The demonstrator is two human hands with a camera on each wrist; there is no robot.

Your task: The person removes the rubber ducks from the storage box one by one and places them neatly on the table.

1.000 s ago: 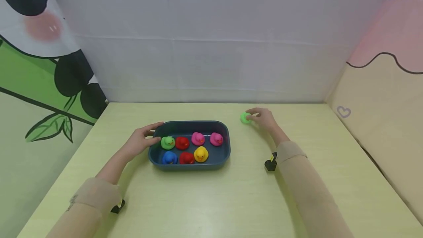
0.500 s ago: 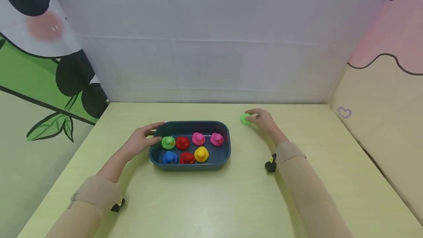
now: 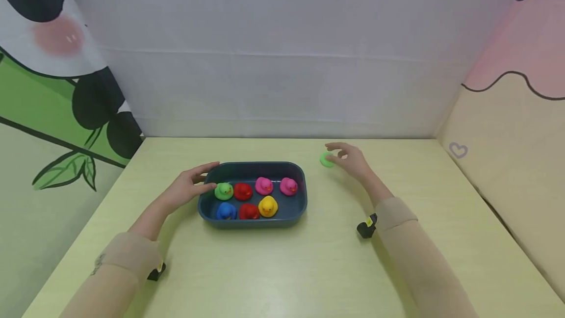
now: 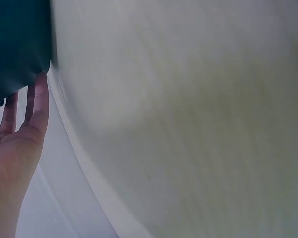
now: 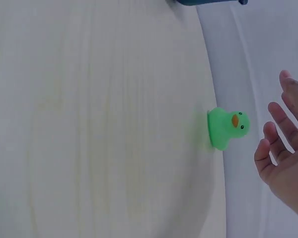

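Note:
In the head view, a dark blue tray [image 3: 291,210] holds several toy ducks: a green duck [image 3: 223,191], a blue duck [image 3: 226,211], a yellow duck [image 3: 268,206], two red and two pink. My left hand [image 3: 187,185] rests at the tray's left end, thumb by the near side of the green duck and index finger at the far corner. The left wrist view shows fairly straight fingers [image 4: 38,106] against the tray's outer wall [image 4: 20,44]. A bright green duck [image 5: 223,129] stands upright on the table; my right hand [image 5: 288,148] hovers just above it, fingers loosely bent, a gap between them.
The pale wooden table [image 3: 265,269] ends at a white cloth wall [image 3: 282,87] behind. A painted panel rises at the left and a pink and cream one [image 3: 507,136] at the right. Each wrist carries a small black camera [image 3: 366,227].
My right hand has risen slightly away from the bright green duck and its fingers have spread. The left hand and tray stay as they were.

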